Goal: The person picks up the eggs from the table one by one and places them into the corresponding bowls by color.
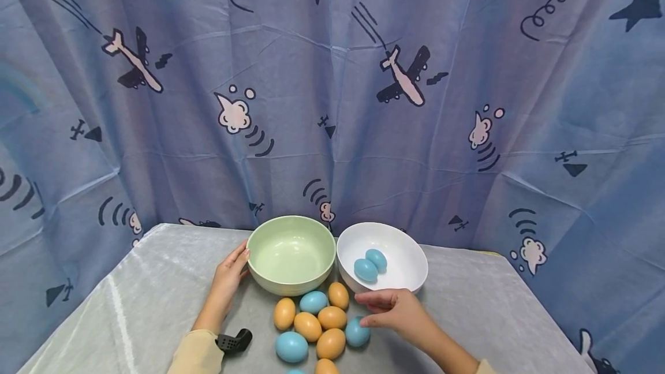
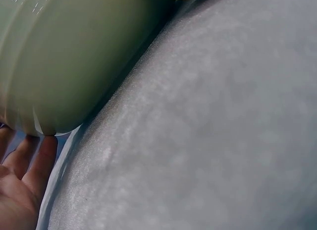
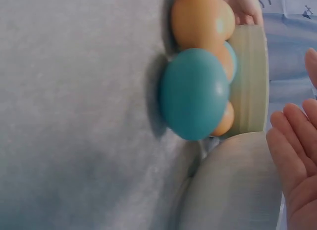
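My left hand rests against the left side of a light green bowl. In the left wrist view its fingertips touch the bowl's wall. Beside it stands a white bowl with two blue eggs inside. My right hand hovers at the white bowl's front, fingers extended and holding nothing. Nearest to it is a blue egg on the table; in the right wrist view the palm shows bare. Orange eggs and other blue eggs lie grouped before the bowls.
A grey cloth covers the table. Behind the bowls hangs a blue patterned curtain. A black strap device sits on my left wrist. More eggs reach the bottom edge of the head view.
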Motion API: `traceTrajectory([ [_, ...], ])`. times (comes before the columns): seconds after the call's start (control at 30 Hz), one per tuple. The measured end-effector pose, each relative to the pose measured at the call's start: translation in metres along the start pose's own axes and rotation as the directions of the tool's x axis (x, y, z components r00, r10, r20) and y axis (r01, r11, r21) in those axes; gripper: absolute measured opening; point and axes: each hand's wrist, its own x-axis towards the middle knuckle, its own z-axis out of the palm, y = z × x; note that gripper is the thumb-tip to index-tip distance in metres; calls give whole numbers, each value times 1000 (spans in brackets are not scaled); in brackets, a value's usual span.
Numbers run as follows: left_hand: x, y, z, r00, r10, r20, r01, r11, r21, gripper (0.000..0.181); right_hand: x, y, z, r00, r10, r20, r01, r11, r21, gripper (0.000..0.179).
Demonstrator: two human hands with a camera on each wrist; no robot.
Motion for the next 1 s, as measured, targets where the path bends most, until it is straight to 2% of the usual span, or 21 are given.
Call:
traceTrajectory([
  [0.3,2,-1,0,1000,-3,-6,3,1000,-7,57,0,9,8,999,-44,2,44,999,-27,44],
  [0.43,2,-1,0,1000,-11,-6,11,1000,-11,58,0,11,8,999,-33,9,34,998,-57,45],
  [0.67,0,-1,1,1000,-1,0,1,1000,-18,58,1,14,9,999,33,14,-32,998,-55,51],
  [1.0,-1,0,0,1000,2,6,-2,1000,-22,56,0,22,8,999,31,20,-29,995,-90,51],
])
